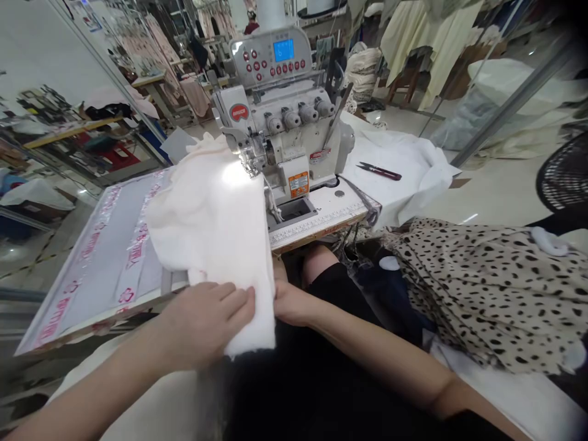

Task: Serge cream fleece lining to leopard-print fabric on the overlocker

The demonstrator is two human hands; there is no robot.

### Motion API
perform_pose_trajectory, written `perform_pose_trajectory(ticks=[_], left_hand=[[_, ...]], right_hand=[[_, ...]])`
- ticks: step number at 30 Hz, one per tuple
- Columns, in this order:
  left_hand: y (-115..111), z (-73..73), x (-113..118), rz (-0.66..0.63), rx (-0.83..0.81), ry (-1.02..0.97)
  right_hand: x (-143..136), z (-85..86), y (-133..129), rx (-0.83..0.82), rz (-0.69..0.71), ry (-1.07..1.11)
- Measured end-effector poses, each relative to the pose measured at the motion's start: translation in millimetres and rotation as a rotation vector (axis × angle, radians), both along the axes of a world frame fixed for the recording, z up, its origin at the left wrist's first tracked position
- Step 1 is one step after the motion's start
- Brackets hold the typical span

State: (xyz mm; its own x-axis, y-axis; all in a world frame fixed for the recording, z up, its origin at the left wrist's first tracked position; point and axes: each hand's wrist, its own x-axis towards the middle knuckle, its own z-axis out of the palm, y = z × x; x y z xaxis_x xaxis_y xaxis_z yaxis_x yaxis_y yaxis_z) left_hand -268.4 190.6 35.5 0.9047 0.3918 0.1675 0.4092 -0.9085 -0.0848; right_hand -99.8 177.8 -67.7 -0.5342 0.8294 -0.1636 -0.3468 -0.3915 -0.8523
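Note:
A piece of cream fabric point(215, 226) runs from under the presser foot of an overlock sewing machine point(294, 122) down over the table's front edge. My left hand point(206, 318) lies across the near part of the fabric, its fingers curled and pinching a fold. At the fabric's right edge, my right hand point(291, 303) grips the border, with its fingertips partly hidden behind the cloth. The machine's lamp lights the fabric around the needle, and the needle itself is too small to make out.
Thread snips point(379, 171) lie on white cloth point(413, 168) right of the machine. Spotted fabric point(487, 282) is heaped at the right, below a black fan point(565, 171). Left of the fabric, the table extension point(110, 245) carries pink-printed tape. A metal pole point(514, 98) stands at the right.

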Motion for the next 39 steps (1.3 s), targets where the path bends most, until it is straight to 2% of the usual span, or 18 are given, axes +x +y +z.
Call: perform_pose_trajectory(ticks=[2, 4, 8, 11, 14, 17, 21, 24, 30, 39], left_hand=[[-11.5, -15.9, 8.2, -0.084, 0.117, -0.013], [-20.7, -33.2, 14.3, -0.072, 0.160, -0.123], [-28.3, -60.8, 24.7, -0.091, 0.044, -0.234], [-27.5, -69.0, 30.9, -0.065, -0.003, -0.259], [-26.2, -68.2, 34.9, -0.043, -0.026, -0.262], [-27.6, -65.5, 37.5, -0.021, -0.081, -0.302], [-31.7, -61.8, 41.0, 0.023, -0.152, -0.363], [-36.2, -53.4, 44.7, 0.012, -0.145, -0.399], [-49.0, -35.5, 49.5, 0.036, -0.126, -0.439], [-54.2, -38.5, 45.9, 0.033, -0.123, -0.433]], right_hand=[[19.4, 0.4, -17.6, -0.019, 0.032, 0.066], [34.8, 1.7, -31.7, -0.029, -0.001, 0.084], [43.8, 2.1, -50.9, -0.041, -0.100, 0.085], [42.2, -3.2, -58.2, -0.065, -0.128, 0.044], [42.8, -8.4, -61.1, -0.068, -0.108, -0.063], [46.9, -5.9, -61.3, -0.072, -0.032, -0.152], [54.6, 9.7, -60.7, -0.007, -0.091, -0.120], [58.1, 22.7, -62.8, 0.040, -0.097, -0.096], [60.4, 35.6, -71.3, -0.083, -0.088, -0.109], [61.8, 36.4, -71.5, -0.065, -0.103, -0.139]])
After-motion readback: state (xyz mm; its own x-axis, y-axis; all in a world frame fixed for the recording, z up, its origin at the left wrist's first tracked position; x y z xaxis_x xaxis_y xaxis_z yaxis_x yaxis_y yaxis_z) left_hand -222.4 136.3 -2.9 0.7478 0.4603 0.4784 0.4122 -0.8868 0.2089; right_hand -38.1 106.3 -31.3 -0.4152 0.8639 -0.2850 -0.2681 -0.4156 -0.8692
